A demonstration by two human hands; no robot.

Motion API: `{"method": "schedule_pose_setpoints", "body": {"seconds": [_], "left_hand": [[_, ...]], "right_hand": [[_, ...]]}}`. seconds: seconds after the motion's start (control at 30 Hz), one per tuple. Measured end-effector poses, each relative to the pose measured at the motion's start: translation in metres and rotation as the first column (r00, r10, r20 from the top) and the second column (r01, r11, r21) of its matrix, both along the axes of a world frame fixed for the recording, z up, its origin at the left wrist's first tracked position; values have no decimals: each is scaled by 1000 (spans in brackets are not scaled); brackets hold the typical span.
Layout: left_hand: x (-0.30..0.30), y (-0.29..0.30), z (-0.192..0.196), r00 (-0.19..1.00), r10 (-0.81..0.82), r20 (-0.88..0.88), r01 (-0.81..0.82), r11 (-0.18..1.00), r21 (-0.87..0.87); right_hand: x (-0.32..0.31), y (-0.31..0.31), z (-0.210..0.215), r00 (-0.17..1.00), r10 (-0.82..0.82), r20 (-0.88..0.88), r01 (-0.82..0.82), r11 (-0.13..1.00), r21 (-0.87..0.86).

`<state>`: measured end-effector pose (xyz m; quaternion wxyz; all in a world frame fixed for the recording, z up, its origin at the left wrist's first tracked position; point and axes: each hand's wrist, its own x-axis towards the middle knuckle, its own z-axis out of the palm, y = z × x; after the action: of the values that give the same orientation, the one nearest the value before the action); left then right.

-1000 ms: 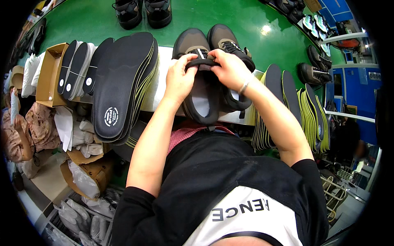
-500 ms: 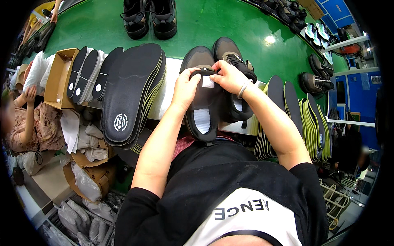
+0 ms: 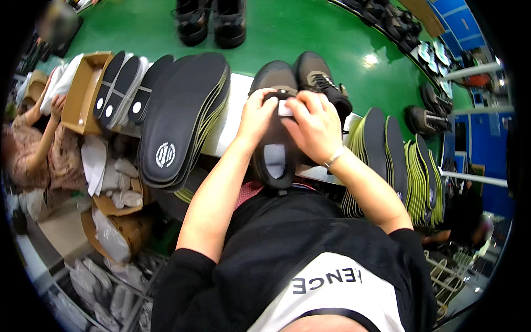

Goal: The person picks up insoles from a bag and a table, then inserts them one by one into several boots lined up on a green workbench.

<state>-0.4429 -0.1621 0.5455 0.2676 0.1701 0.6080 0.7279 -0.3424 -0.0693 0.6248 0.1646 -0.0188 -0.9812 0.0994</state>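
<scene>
A dark brown and black shoe [image 3: 272,72] lies in front of me with its heel toward my body. Its tongue [image 3: 281,98] is pulled up, showing a small white label [image 3: 285,108] on the inside. My left hand [image 3: 256,117] pinches the left edge of the tongue. On the other side, my right hand [image 3: 316,124] is closed at the tongue's right edge, with its thumb below the label. Inside the shoe's opening a pale lining patch [image 3: 274,159] shows. The matching laced shoe [image 3: 316,72] sits just right of it, partly hidden by my right hand.
Left of the shoes stands a tall stack of black insoles [image 3: 177,110]; beyond it are banded insoles [image 3: 124,83] and a cardboard box [image 3: 86,94]. More green-edged insoles [image 3: 376,144] stand at the right. Another pair of shoes [image 3: 228,25] rests on the green surface [image 3: 287,27]. A co-worker's arm [image 3: 44,138] shows far left.
My right hand has shifted in over the tongue, its fingers more curled and its thumb now below the label. My left hand keeps its pinch. The whole view has shifted slightly.
</scene>
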Motion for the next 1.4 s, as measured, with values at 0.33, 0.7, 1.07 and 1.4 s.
{"method": "schedule_pose_setpoints", "body": {"seconds": [0.33,0.7,1.07,1.4], "left_hand": [[40,3,8,890,28,-455,-116,979,-166],[147,-146,-7,788,288,-544,-555,714,-426],[128,-239,-99,654,756,4,-184,165,-969],[118,-257,-95,280,874,-398,-735,-72,-674]], "right_hand": [[25,34,35,1000,13,10,0,635,-773],[94,115,31,936,-159,313,308,800,-515],[139,75,-13,929,-19,371,-1,999,52],[177,90,-8,870,-102,482,73,994,77]]}}
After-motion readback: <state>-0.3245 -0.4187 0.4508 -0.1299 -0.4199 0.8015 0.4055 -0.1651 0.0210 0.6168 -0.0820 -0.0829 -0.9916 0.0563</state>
